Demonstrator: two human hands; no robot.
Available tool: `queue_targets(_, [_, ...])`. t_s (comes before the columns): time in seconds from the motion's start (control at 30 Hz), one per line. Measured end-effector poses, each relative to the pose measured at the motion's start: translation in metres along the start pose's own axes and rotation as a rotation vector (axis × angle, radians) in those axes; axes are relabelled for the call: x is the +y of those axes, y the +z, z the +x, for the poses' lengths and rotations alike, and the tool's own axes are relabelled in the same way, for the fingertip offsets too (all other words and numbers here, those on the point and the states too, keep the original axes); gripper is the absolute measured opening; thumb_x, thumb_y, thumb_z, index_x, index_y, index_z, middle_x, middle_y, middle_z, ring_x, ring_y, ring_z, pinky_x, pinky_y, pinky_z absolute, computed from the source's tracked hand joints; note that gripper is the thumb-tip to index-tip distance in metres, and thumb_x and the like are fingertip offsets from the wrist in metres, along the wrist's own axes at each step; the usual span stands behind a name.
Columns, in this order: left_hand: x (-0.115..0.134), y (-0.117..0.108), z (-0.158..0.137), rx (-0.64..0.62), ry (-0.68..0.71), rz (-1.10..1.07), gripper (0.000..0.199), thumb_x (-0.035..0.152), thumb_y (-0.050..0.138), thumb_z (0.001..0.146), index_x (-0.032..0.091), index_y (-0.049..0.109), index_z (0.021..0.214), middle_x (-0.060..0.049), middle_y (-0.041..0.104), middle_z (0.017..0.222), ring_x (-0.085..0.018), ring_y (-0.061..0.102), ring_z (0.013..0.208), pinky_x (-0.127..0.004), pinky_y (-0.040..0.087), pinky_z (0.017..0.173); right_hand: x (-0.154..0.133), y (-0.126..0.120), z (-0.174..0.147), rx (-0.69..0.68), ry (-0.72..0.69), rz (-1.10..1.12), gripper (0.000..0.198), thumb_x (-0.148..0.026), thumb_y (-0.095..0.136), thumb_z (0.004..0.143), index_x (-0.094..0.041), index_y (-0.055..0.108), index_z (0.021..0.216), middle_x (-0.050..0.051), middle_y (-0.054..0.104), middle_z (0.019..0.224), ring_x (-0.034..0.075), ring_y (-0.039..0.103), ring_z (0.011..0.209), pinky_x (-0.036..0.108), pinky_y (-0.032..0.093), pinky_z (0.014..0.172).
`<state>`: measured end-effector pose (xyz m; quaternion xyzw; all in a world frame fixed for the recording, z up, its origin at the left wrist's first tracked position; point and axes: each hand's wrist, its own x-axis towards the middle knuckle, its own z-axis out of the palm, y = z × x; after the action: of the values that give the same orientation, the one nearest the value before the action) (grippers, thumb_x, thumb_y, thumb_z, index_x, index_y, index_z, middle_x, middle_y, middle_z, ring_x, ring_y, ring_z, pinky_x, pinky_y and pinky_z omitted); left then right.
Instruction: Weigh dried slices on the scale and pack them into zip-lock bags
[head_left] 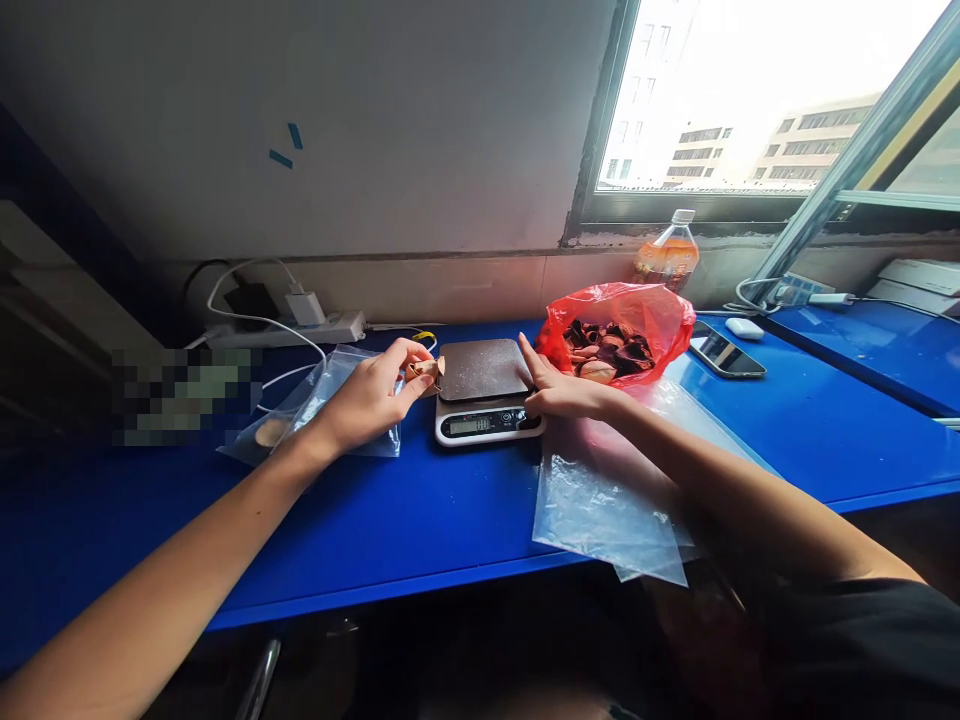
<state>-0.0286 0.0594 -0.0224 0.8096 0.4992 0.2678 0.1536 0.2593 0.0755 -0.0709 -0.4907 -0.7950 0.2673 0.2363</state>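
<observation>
My left hand (pixel 382 392) is closed in a pinch on pale brown, curled dried husk pieces (pixel 426 372), just beside the left edge of the digital kitchen scale (pixel 480 372). Nothing lies on the scale's dark plate apart from pale dusty specks, and its small display (pixel 470 425) is lit; the digits seem to be zeros. My right hand (pixel 561 388) is at the scale's right front corner, near the buttons. Its index finger stretches up along the plate's edge, and no held thing shows in it. A red plastic bag (pixel 675 335) of dark and tan dried husks stands beyond that hand.
Clear plastic bags (pixel 600 500) overlap the table's front edge at right. Another clear bag (pixel 375 440) with a tan piece lies under my left arm. Behind are a power strip (pixel 341 328) with cables and a drink bottle (pixel 671 255). A phone (pixel 727 352) lies at right.
</observation>
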Motion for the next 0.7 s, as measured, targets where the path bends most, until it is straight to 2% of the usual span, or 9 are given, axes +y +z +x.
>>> queue_targets(0.07, [0.001, -0.002, -0.001, 0.014, 0.018, 0.087, 0.034, 0.05, 0.054, 0.09, 0.024, 0.062, 0.109, -0.007, 0.075, 0.112, -0.026, 0.071, 0.099, -0.036, 0.054, 0.09, -0.005, -0.005, -0.003, -0.03, 0.053, 0.116, 0.111, -0.023, 0.07, 0.064, -0.023, 0.022, 0.164, 0.016, 0.029, 0.167, 0.036, 0.035, 0.151, 0.052, 0.038, 0.118])
queue_targets(0.17, [0.003, -0.003, -0.002, 0.044, 0.059, 0.171, 0.033, 0.044, 0.055, 0.089, 0.023, 0.066, 0.111, -0.007, 0.074, 0.112, -0.026, 0.068, 0.101, -0.037, 0.053, 0.092, -0.011, -0.014, -0.01, -0.026, 0.112, 0.237, 0.104, -0.027, 0.077, 0.065, -0.023, 0.035, 0.161, 0.018, 0.046, 0.158, 0.038, 0.047, 0.143, 0.052, 0.043, 0.114])
queue_targets(0.23, [0.004, -0.003, -0.003, 0.067, 0.096, 0.203, 0.034, 0.04, 0.055, 0.088, 0.023, 0.068, 0.114, -0.008, 0.074, 0.111, -0.027, 0.066, 0.105, -0.038, 0.053, 0.095, -0.012, -0.021, -0.014, -0.015, 0.087, 0.244, 0.099, -0.032, 0.08, 0.068, -0.023, 0.039, 0.159, 0.018, 0.053, 0.152, 0.038, 0.051, 0.14, 0.054, 0.046, 0.112])
queue_targets(0.33, [0.006, -0.003, -0.005, 0.132, 0.131, 0.246, 0.037, 0.037, 0.055, 0.089, 0.02, 0.07, 0.119, -0.01, 0.074, 0.105, -0.028, 0.063, 0.107, -0.039, 0.052, 0.097, -0.009, -0.027, -0.019, -0.014, 0.01, 0.208, 0.098, -0.035, 0.081, 0.071, -0.027, 0.039, 0.159, 0.016, 0.057, 0.149, 0.036, 0.053, 0.139, 0.052, 0.048, 0.11])
queue_targets(0.43, [0.008, -0.004, -0.006, 0.164, 0.17, 0.259, 0.035, 0.034, 0.054, 0.091, 0.018, 0.07, 0.118, -0.01, 0.074, 0.105, -0.027, 0.065, 0.104, -0.039, 0.053, 0.095, -0.007, -0.028, -0.019, -0.086, 0.017, 0.145, 0.104, -0.036, 0.081, 0.072, -0.025, 0.031, 0.162, 0.015, 0.047, 0.158, 0.036, 0.047, 0.144, 0.051, 0.044, 0.115])
queue_targets(0.53, [0.008, -0.003, -0.007, 0.117, 0.258, 0.252, 0.031, 0.03, 0.05, 0.093, 0.018, 0.07, 0.115, -0.008, 0.075, 0.111, -0.026, 0.067, 0.101, -0.039, 0.053, 0.095, -0.007, -0.025, -0.017, -0.166, 0.02, 0.081, 0.114, -0.037, 0.078, 0.072, -0.022, 0.016, 0.166, 0.015, 0.026, 0.169, 0.035, 0.032, 0.153, 0.051, 0.033, 0.123])
queue_targets(0.6, [0.007, -0.002, -0.006, 0.096, 0.316, 0.252, 0.031, 0.027, 0.048, 0.093, 0.017, 0.069, 0.115, -0.008, 0.075, 0.112, -0.025, 0.067, 0.103, -0.039, 0.053, 0.096, -0.007, -0.022, -0.015, -0.166, 0.016, 0.062, 0.118, -0.034, 0.076, 0.072, -0.021, 0.007, 0.167, 0.014, 0.016, 0.171, 0.035, 0.027, 0.155, 0.05, 0.026, 0.126])
queue_targets(0.7, [0.003, 0.0, -0.005, 0.105, 0.375, 0.257, 0.032, 0.024, 0.047, 0.094, 0.015, 0.068, 0.116, -0.01, 0.075, 0.113, -0.025, 0.068, 0.104, -0.039, 0.054, 0.096, -0.007, -0.019, -0.012, -0.139, 0.075, 0.067, 0.12, -0.028, 0.071, 0.071, -0.019, 0.0, 0.167, 0.013, 0.012, 0.172, 0.034, 0.023, 0.156, 0.049, 0.021, 0.128])
